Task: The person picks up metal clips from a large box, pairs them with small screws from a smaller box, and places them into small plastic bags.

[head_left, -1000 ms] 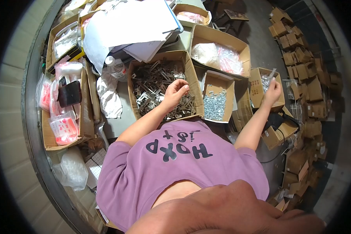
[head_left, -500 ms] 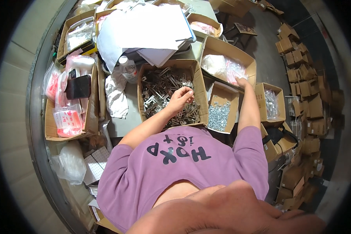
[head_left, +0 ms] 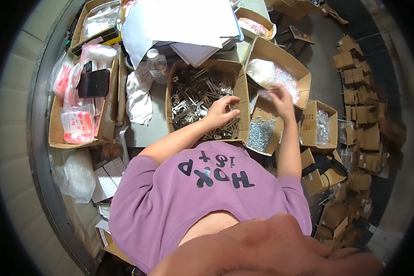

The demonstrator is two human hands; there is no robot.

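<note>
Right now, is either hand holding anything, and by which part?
Left hand: open, nothing visible in it. Right hand: too blurred to tell what, if anything, it holds.

Brackets lie in a carton between a cloth, left, and a box of screws, right
</note>
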